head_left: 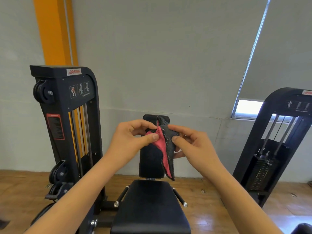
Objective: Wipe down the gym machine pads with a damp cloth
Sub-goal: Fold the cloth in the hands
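Item: cloth [166, 154], pink on 1 face, dark grey on the other, hanging in the air in front of the back pad [148, 163] and above the seat [150, 205]; whether its tail is brushing the back pad I cannot tell from where I am standing. Holders: 2. The left hand [131, 139] is pinching the pink edge between thumb and forefinger; the right hand [190, 142] is pinching the grey fold between thumb and fingers, the other fingers curling behind it. Condition: the cloth is twisting into a narrow strip, not lying flat, and no pad is being wiped yet. Risks, as I am judging them: 1, both holds are only fingertip pinches on edges, so a tug to open the cloth is likely to pull 1 edge free and send it dropping onto the seat or the floor [211, 196], where it would be picking up grit; 2, wiping with it bunched like this would be leaving streaks and missed patches on the pads; 3, the dangling tail could be catching on a handle [121, 196] beside the seat during a downward stroke; 4, dampness is not showing, so a dry cloth would only be pushing dust about. Nearby: the weight tower [67, 115] standing to the left.
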Tool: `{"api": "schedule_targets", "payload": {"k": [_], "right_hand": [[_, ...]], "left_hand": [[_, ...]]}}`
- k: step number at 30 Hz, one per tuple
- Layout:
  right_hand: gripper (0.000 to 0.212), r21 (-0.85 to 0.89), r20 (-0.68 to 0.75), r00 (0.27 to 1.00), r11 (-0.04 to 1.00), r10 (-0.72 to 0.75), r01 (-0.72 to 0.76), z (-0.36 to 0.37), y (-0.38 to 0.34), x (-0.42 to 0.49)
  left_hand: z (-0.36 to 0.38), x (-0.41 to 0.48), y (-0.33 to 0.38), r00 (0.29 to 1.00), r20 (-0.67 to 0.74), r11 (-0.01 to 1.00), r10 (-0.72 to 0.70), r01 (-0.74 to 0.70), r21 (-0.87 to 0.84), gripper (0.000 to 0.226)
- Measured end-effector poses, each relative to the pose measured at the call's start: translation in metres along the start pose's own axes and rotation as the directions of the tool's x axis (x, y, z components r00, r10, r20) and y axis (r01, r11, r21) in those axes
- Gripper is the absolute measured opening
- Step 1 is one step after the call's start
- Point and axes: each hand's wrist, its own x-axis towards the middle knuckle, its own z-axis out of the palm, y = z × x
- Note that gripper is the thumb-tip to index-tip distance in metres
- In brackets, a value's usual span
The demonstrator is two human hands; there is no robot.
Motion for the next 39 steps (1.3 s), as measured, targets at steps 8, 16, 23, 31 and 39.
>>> {"api": "schedule_targets", "payload": {"k": [8,16,23,31,39], "right_hand": [[0.042,0.138,-0.224,0.973,0.99,0.06,-0.03,-0.017,0.0,0.001],[0.036,0.058,-0.081,0.995,0.996,-0.057,0.061,-0.004,-0.004,-0.003],[0.028,-0.053,0.0,0.999,0.997,-0.051,0.051,-0.007,0.004,-0.008],[0.051,-0.37,0.063,0.996,0.926,-0.061,0.081,-0.002,0.013,-0.023],[0.042,-0.277,-0.025,0.999,0.96,0.044,-0.049,-0.004,0.013,-0.046]], "left_hand": [[-0.028,0.001,0.0,0.977,0.204,0.998,0.054,-0.047,-0.038,0.034],[0.001,-0.001,0.005,0.961,0.268,0.998,-0.067,0.066,0.012,0.045],[0.014,-0.008,-0.003,0.976,0.2,0.994,-0.09,0.101,-0.049,0.043],[0.012,-0.016,-0.016,0.96,0.242,0.965,-0.144,0.191,-0.182,0.039],[0.012,-0.011,-0.032,0.929,0.359,0.996,-0.084,0.081,0.021,0.035]]}}
